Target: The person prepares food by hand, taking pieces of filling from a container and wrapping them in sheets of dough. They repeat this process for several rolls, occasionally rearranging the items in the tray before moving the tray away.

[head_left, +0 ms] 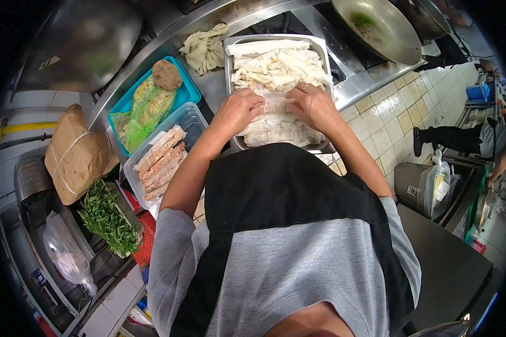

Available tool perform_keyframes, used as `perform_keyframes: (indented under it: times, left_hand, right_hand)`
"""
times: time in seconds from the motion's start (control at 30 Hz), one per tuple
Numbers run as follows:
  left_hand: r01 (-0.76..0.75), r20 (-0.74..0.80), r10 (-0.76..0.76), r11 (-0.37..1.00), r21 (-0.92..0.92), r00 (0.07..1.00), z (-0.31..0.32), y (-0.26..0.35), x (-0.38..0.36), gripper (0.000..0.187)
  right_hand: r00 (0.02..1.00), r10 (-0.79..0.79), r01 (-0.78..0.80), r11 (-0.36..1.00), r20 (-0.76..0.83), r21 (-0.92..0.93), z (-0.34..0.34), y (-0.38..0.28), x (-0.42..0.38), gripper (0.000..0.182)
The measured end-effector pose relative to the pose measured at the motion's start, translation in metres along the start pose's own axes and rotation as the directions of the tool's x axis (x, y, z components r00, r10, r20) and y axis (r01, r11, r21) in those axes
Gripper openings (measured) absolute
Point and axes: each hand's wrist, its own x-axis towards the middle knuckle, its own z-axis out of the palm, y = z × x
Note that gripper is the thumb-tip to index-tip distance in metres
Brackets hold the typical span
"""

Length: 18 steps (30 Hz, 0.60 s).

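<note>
My left hand (243, 110) and my right hand (315, 105) are both closed, with fingertips on the two ends of a pale roll (275, 105) in a thin white wrapper. This roll lies across the middle of a steel tray (229, 64). Crumpled white wrapper sheets (281, 66) fill the tray's far half. Nearer my apron are more white-wrapped rolls (281, 132). Left of my forearm, a clear plastic container (195, 121) holds several pinkish logs of minced filling (162, 163).
A blue tray (189, 90) holds green plastic bags (152, 106) and a brown lump (167, 75). Beyond lies a cloth (203, 49). A large pan (379, 28) sits at upper right. Leafy greens (109, 219) and a paper bag (76, 151) are at left. Another person (492, 140) stands far right.
</note>
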Motion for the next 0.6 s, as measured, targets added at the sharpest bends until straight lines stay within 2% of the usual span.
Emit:
perform_keyframes:
  times: [0.03, 0.13, 0.23, 0.43, 0.53, 0.6]
  left_hand:
    - [0.007, 0.022, -0.007, 1.0, 0.008, 1.0, 0.001, 0.003, 0.001, 0.018]
    - [0.041, 0.076, -0.044, 0.998, 0.04, 0.996, -0.001, 0.009, 0.006, 0.017]
    - [-0.002, 0.058, 0.0, 0.999, 0.034, 0.998, 0.004, 0.005, 0.005, 0.015]
    - [-0.11, -0.036, 0.113, 0.99, 0.089, 0.993, 0.009, 0.006, 0.002, 0.01]
    - [-0.197, -0.067, 0.201, 0.978, 0.068, 0.977, 0.007, 0.006, 0.0, 0.01]
    - [-0.195, -0.067, 0.198, 0.979, 0.054, 0.978, 0.006, 0.004, -0.001, 0.011]
  right_hand:
    - [0.999, -0.038, 0.038, 0.999, -0.014, 0.008, 0.002, -0.002, 0.001, 0.015]
    - [0.997, 0.02, -0.023, 0.999, 0.077, 0.048, 0.008, -0.002, 0.004, 0.015]
    - [0.99, 0.04, -0.048, 0.997, 0.133, 0.056, 0.007, -0.003, 0.007, 0.015]
    - [0.999, -0.039, 0.039, 0.999, 0.015, -0.024, 0.011, -0.006, 0.003, 0.012]
    - [0.996, -0.091, 0.093, 0.992, 0.022, -0.083, 0.012, -0.002, 0.0, 0.011]
    - [0.991, -0.132, 0.13, 0.987, -0.006, -0.096, 0.01, -0.002, -0.002, 0.01]
